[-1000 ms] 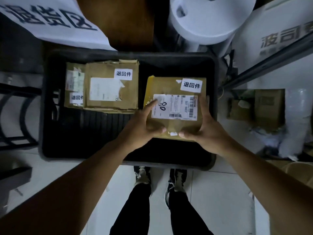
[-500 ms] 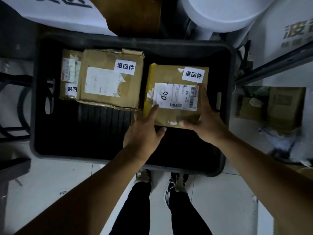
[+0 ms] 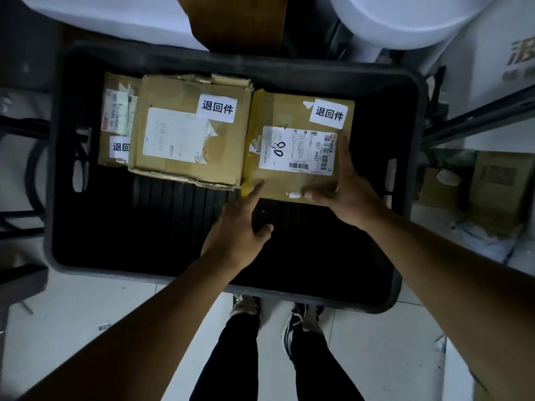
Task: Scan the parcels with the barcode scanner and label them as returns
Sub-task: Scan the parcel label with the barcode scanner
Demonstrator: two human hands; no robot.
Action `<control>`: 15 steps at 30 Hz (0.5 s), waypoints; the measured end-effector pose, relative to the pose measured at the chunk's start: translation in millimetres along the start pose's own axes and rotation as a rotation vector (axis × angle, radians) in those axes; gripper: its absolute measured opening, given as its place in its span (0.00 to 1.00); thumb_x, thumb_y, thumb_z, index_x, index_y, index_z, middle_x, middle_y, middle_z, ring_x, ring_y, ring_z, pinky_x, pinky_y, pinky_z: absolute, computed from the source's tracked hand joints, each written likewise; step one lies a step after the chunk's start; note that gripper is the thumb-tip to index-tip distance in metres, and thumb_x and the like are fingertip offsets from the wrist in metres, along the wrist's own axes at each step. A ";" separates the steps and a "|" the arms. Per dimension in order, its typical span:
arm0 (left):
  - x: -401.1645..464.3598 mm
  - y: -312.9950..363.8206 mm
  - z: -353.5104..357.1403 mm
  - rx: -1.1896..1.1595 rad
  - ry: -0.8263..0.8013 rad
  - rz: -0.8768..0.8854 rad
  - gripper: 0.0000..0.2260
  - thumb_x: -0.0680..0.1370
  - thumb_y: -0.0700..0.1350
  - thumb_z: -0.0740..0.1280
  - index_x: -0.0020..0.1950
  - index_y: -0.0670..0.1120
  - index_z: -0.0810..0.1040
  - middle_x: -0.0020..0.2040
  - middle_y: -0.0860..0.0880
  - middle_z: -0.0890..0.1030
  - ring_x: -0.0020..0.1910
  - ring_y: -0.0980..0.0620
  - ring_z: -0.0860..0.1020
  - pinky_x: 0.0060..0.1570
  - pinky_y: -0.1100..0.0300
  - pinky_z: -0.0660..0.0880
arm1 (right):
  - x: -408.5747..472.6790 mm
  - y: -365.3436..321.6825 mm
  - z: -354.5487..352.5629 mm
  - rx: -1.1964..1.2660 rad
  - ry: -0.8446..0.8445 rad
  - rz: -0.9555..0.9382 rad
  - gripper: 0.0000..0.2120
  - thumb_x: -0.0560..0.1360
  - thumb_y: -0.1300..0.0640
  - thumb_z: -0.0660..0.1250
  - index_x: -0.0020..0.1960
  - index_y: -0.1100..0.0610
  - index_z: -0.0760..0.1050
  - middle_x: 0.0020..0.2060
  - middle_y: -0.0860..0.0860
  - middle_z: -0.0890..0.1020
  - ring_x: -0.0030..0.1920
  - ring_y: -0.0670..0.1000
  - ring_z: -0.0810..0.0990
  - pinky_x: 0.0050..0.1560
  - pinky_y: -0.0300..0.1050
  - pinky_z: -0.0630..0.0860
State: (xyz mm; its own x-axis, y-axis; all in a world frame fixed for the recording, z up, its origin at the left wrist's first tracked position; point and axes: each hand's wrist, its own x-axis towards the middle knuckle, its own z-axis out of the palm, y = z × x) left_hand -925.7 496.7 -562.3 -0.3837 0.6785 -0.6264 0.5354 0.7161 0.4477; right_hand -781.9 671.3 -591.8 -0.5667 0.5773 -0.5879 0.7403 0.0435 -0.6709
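Observation:
A brown cardboard parcel [image 3: 292, 117] with a shipping label marked "90" and a white return sticker lies in the black plastic crate [image 3: 86, 256], pushed against a larger labelled parcel [image 3: 185, 175]. A third parcel [image 3: 115, 157] with a partly hidden return sticker lies half hidden at the far left. My right hand [image 3: 351, 195] grips the first parcel's near right corner. My left hand [image 3: 240, 230] has its fingers spread, with one fingertip touching the parcel's near left corner. No barcode scanner is in view.
The crate's near half shows its bare ribbed floor [image 3: 179, 227]. A white roll [image 3: 405, 21] and a cardboard sheet [image 3: 240, 21] stand behind the crate. Cardboard boxes [image 3: 498, 186] sit under a shelf at the right. My feet [image 3: 278, 311] stand on white tiles.
The parcel has gone down into the crate and slid left against the larger parcel. My left hand has let go and drawn back, keeping one fingertip on the corner.

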 end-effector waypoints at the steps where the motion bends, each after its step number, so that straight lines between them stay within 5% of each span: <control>1: 1.9 -3.2 1.1 0.014 -0.012 0.003 0.37 0.78 0.56 0.67 0.78 0.68 0.45 0.77 0.42 0.58 0.74 0.40 0.63 0.65 0.47 0.69 | 1.7 0.4 -1.0 -0.019 0.004 -0.010 0.58 0.70 0.54 0.77 0.79 0.47 0.33 0.77 0.47 0.62 0.74 0.49 0.64 0.70 0.40 0.60; 7: 14.0 -14.8 0.4 -0.009 -0.034 0.058 0.38 0.77 0.59 0.66 0.75 0.72 0.41 0.78 0.41 0.52 0.79 0.40 0.52 0.71 0.40 0.65 | 12.0 -1.7 -9.5 -0.096 -0.004 -0.025 0.59 0.70 0.52 0.77 0.79 0.47 0.32 0.78 0.48 0.59 0.75 0.51 0.62 0.68 0.39 0.58; 15: 11.3 -6.1 -3.4 0.086 -0.032 0.025 0.36 0.79 0.60 0.63 0.75 0.71 0.40 0.79 0.41 0.51 0.78 0.39 0.54 0.68 0.45 0.68 | 12.1 -4.0 -12.1 -0.133 -0.029 0.005 0.59 0.70 0.50 0.77 0.78 0.46 0.31 0.78 0.48 0.58 0.75 0.52 0.62 0.70 0.44 0.60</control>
State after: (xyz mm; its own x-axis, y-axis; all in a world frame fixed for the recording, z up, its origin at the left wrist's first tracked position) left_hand -935.9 500.5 -570.0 -0.3459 0.6894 -0.6365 0.6078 0.6814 0.4077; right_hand -787.3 688.0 -590.7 -0.5717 0.5539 -0.6053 0.7834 0.1493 -0.6033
